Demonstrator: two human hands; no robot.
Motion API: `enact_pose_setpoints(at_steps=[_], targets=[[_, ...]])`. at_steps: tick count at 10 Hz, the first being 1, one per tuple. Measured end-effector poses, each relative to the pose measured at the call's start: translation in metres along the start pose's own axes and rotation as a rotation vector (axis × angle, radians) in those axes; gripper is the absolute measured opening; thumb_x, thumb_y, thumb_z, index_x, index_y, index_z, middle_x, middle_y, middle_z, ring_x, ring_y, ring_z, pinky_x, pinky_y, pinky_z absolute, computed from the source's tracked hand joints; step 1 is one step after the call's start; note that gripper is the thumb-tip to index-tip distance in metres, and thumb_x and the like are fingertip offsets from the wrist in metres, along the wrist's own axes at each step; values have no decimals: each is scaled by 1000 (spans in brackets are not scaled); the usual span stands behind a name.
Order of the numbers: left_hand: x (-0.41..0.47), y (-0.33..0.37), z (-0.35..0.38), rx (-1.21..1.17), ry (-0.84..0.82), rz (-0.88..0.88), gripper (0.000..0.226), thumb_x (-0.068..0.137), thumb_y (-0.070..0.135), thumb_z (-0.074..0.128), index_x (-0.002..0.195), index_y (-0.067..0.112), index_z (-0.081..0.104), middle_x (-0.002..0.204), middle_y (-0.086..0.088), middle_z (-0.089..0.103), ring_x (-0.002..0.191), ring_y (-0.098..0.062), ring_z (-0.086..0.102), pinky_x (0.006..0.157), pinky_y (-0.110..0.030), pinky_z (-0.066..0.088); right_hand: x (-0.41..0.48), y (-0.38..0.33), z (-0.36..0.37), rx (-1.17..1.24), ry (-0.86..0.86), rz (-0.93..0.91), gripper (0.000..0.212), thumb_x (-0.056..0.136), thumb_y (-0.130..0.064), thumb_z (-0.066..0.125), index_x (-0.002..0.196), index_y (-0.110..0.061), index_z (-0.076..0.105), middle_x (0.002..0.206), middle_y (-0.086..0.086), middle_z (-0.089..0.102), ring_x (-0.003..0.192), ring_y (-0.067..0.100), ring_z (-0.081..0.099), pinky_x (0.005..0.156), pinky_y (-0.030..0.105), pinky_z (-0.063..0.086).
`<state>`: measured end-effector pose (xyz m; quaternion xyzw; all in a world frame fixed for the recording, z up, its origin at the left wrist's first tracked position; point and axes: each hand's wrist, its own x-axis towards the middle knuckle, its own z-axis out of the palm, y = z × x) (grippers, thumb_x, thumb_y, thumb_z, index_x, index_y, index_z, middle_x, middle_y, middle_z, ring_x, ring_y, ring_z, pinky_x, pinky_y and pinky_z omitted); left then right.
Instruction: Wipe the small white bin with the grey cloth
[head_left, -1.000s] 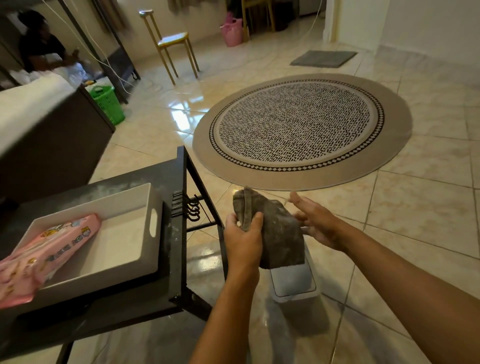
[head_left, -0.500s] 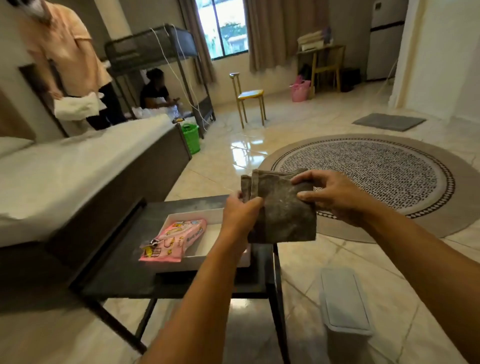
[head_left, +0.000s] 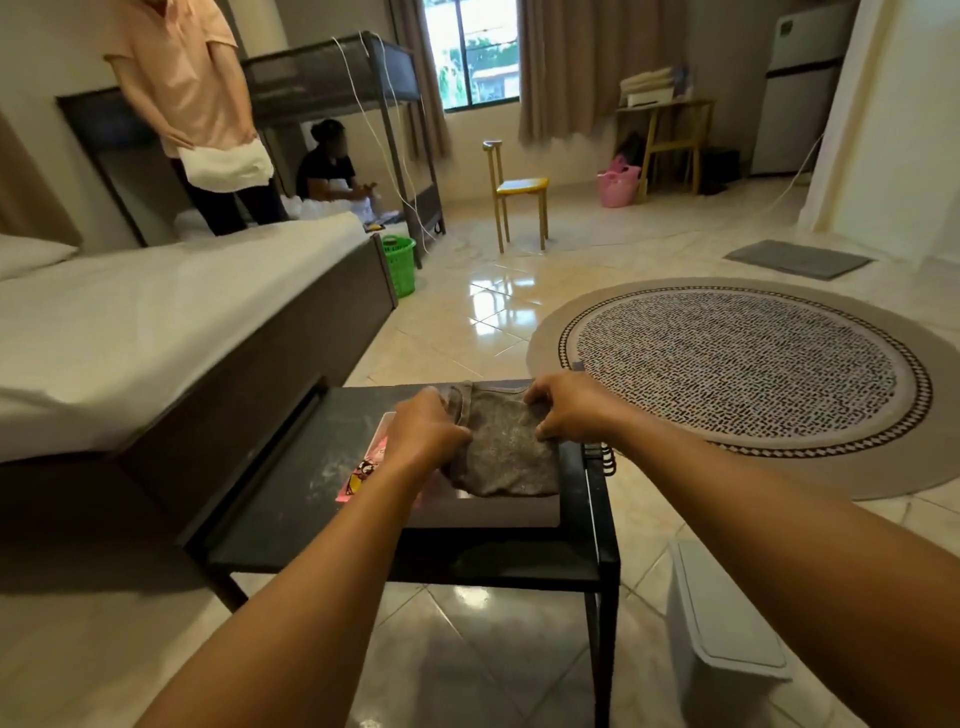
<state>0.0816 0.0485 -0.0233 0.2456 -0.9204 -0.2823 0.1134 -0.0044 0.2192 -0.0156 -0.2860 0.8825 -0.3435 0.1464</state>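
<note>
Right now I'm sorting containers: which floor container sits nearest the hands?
The small white bin, lidded, right of the black table; green basket and pink bag stand farther off.

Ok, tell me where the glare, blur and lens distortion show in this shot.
Head view: window light glares off the glossy floor tiles near the yellow chair; the standing person at top left is slightly smeared; the wide lens stretches both forearms and bends the bed edge; the cloth and bin stay readable.

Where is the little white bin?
The bin stands on the floor at the lower right of the head view, just right of the black table, under the right forearm.
</note>
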Motion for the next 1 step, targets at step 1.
enact_pose_setpoints(at_steps=[1], targets=[[1,3,8,83,-45,27,17,81,16,73,90,10,61,91,-10,67,76,-21,64,54,-34,52,3,0,4,-181,13,-1,57,81,-5,75,135,-11,57,130,11,63,114,25,61,95,35,53]])
